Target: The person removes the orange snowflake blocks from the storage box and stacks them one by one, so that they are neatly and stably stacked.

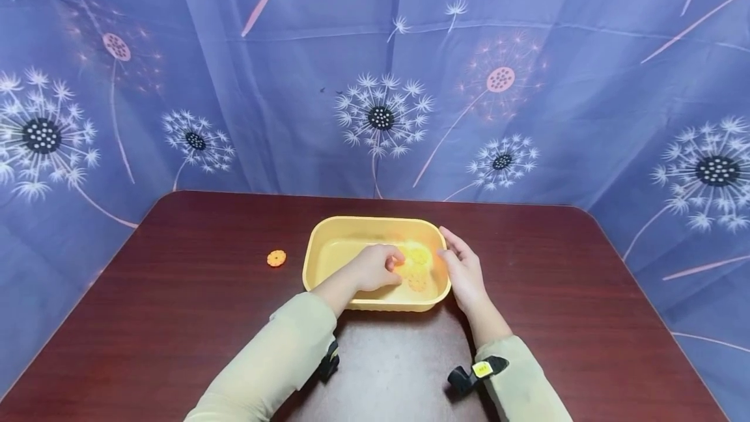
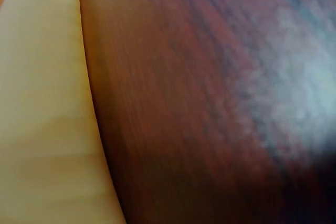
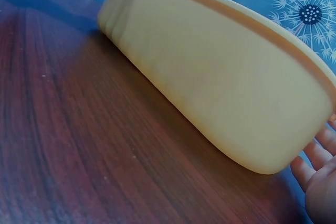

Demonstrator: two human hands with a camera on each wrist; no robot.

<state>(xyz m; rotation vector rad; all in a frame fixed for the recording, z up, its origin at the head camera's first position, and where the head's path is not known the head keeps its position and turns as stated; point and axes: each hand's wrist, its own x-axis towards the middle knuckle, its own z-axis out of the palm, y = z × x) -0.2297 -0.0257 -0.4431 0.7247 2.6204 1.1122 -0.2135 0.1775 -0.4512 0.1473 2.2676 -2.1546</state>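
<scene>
A yellow plastic basin stands on the table, with a few orange-yellow round pieces at its right end, washed out by bright glare. My left hand reaches over the near rim into the basin. Its thumb and fingers are bent with a gap between them, fingertips beside the pieces, and no object shows in that gap. At the right end my right hand holds the basin, thumb at the rim and fingers along the outside wall. The left wrist view shows the basin's outer side but not the left hand's fingers.
Left of the basin, a small orange disc with a scalloped edge and holes lies on the dark red wooden table. A blue curtain with dandelion prints hangs behind and along both sides.
</scene>
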